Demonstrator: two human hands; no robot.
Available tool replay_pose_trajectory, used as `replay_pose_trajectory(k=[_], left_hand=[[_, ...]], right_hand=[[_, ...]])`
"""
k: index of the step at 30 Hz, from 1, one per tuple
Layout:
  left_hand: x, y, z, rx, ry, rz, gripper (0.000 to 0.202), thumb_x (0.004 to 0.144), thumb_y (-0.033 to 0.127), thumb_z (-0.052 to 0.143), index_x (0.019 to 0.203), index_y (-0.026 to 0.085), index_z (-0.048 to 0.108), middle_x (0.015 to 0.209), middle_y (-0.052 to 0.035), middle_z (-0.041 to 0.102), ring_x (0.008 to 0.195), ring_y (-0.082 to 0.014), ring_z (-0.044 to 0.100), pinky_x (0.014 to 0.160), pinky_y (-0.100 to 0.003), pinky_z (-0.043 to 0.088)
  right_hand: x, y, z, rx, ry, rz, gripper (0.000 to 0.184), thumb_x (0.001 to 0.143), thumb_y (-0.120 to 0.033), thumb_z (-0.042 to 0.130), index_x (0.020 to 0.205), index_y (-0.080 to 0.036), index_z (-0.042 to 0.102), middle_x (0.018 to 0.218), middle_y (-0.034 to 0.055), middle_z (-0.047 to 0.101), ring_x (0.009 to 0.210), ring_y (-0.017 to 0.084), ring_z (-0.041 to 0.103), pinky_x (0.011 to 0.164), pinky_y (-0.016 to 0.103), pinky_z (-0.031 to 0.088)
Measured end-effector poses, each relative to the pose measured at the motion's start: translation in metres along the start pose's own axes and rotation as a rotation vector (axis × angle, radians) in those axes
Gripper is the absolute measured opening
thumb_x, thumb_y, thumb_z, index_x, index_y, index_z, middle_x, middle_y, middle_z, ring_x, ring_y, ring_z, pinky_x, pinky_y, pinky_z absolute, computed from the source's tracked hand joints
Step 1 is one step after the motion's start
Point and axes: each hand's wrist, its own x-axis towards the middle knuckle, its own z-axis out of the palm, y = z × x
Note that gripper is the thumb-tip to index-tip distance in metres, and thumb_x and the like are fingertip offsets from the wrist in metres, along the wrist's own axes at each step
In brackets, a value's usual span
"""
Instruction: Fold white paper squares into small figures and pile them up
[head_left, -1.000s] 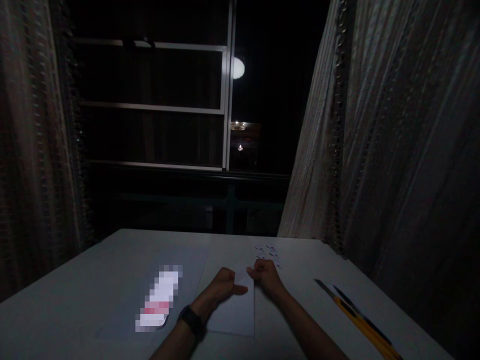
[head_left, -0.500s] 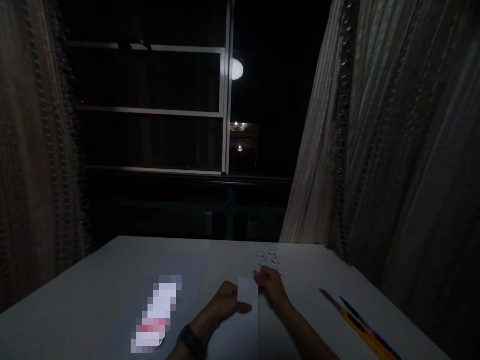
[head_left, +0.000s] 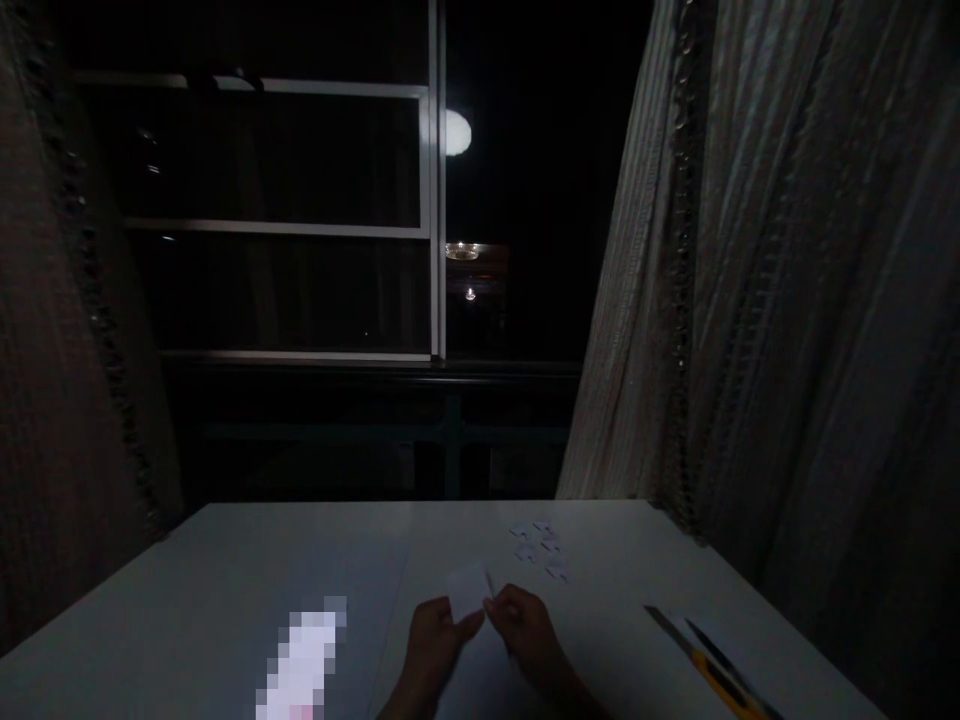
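Observation:
In dim light my two hands meet low in the middle of the head view, over a white table [head_left: 225, 570]. My left hand [head_left: 433, 645] pinches the near left side of a white paper strip [head_left: 469, 590]. My right hand [head_left: 529, 635] pinches the same strip from the right, fingers closed on its edge. The strip's top end stands up between the two hands. Several small white paper pieces [head_left: 538, 548] lie on the table just beyond my right hand.
A yellow utility knife [head_left: 712, 672] and a dark pen-like tool [head_left: 724, 660] lie at the right. A blurred-out white and red object [head_left: 300, 665] rests on a sheet at the left. Curtains [head_left: 787, 300] hang at both sides of a dark window [head_left: 300, 220].
The view tilted upward, so the table and hands sit lower in the picture. My hands came closer together on the strip, and its top end now stands up between them.

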Motion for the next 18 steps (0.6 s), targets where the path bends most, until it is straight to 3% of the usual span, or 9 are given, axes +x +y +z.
replay_pose_trajectory(k=[3, 6, 9, 15, 18], left_hand=[[0.004, 0.0, 0.006, -0.008, 0.055, -0.001, 0.037, 0.047, 0.045, 0.071, 0.058, 0.01, 0.064, 0.057, -0.0045, 0.06, 0.055, -0.0165, 0.052, 0.051, -0.026, 0.038], [0.006, -0.001, 0.015, -0.044, 0.082, -0.019, 0.039, 0.047, 0.043, 0.072, 0.063, 0.009, 0.065, 0.059, -0.0062, 0.062, 0.055, -0.0179, 0.054, 0.052, -0.027, 0.04], [0.004, 0.001, 0.02, -0.134, 0.001, -0.049, 0.039, 0.047, 0.042, 0.073, 0.065, 0.008, 0.066, 0.063, -0.009, 0.064, 0.059, -0.0204, 0.058, 0.056, -0.029, 0.042], [0.005, 0.011, 0.004, -0.129, -0.052, -0.008, 0.039, 0.056, 0.045, 0.068, 0.07, 0.009, 0.069, 0.07, -0.0115, 0.067, 0.069, -0.0218, 0.061, 0.066, -0.03, 0.044], [0.008, 0.006, -0.01, 0.0, -0.227, 0.034, 0.031, 0.053, 0.038, 0.07, 0.063, 0.008, 0.069, 0.066, -0.0111, 0.067, 0.068, -0.0212, 0.061, 0.068, -0.029, 0.043]], right_hand=[[0.003, 0.007, -0.005, -0.036, 0.07, 0.022, 0.046, 0.065, -0.06, 0.051, 0.049, -0.019, 0.041, 0.046, -0.0056, 0.034, 0.047, 0.009, 0.032, 0.045, 0.021, 0.025], [0.004, 0.013, -0.012, -0.047, 0.055, 0.015, 0.046, 0.067, -0.059, 0.05, 0.049, -0.018, 0.041, 0.046, -0.0056, 0.035, 0.048, 0.009, 0.032, 0.046, 0.021, 0.025], [0.003, 0.014, -0.021, -0.052, 0.032, -0.003, 0.044, 0.069, -0.056, 0.05, 0.049, -0.018, 0.041, 0.048, -0.005, 0.037, 0.049, 0.009, 0.033, 0.047, 0.022, 0.026], [0.001, 0.01, -0.032, -0.066, -0.244, -0.022, 0.035, 0.064, -0.045, 0.059, 0.047, -0.015, 0.051, 0.046, -0.0043, 0.038, 0.048, 0.008, 0.034, 0.046, 0.021, 0.026], [-0.001, 0.008, -0.032, -0.119, -0.389, 0.019, 0.023, 0.06, -0.034, 0.062, 0.049, -0.013, 0.059, 0.044, -0.0043, 0.041, 0.046, 0.008, 0.034, 0.044, 0.021, 0.026]])
